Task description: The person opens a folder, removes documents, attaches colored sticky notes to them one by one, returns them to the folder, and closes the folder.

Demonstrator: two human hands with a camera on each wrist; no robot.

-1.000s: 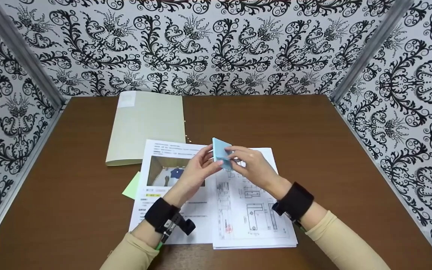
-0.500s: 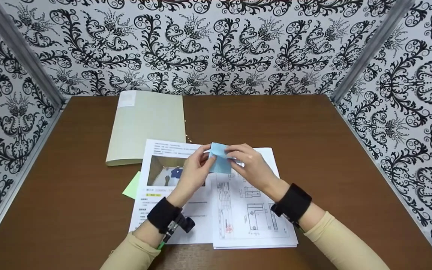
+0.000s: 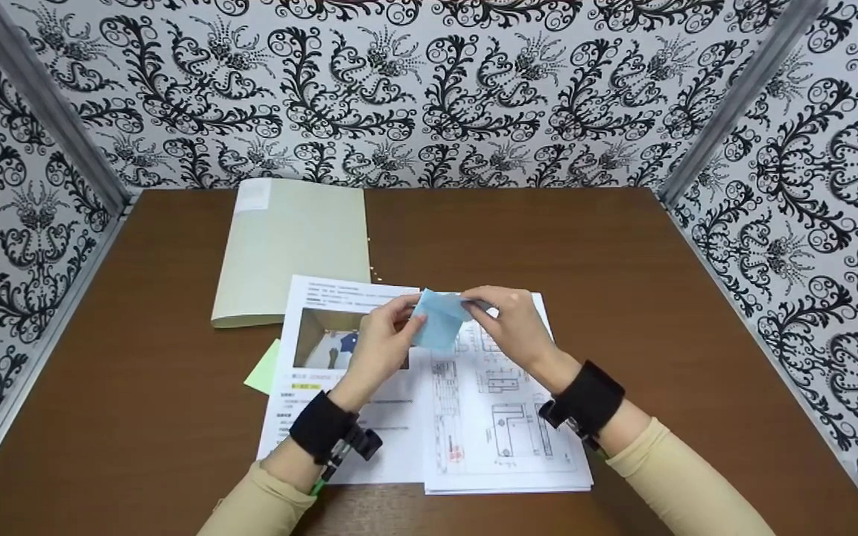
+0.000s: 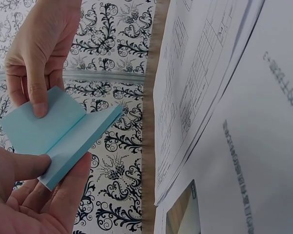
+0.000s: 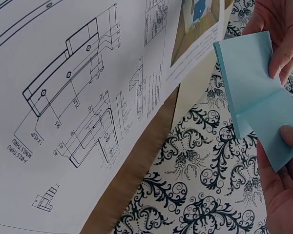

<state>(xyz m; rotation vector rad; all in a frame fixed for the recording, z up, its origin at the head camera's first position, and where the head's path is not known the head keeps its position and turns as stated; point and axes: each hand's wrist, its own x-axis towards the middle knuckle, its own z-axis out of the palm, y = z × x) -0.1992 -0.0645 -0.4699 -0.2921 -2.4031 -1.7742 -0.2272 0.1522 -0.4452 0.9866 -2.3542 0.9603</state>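
Pad (image 5: 246,73) aslant, raised sheet (image 5: 271,122) rightward

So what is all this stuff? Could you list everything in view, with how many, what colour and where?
Pad: 1, light blue, above the papers
Sheet: 1, light blue, raised from the pad
Photo page: 1, white, left of the drawings
Drawings: several, white, table's near side
Green paper: 1, partly under the photo page
Folder: 1, cream, far left, partly covered
Label: 1, white, folder's far left corner
Table: 1, brown, beneath everything
Walls: 3, white with black scrolls, back and sides
Posts: 2, grey, back corners
Left hand: 1, bare, holding the pad
Right hand: 1, bare, pinching the sheet
Wristbands: 2, black, one per wrist
Sleeves: 2, beige, forearms
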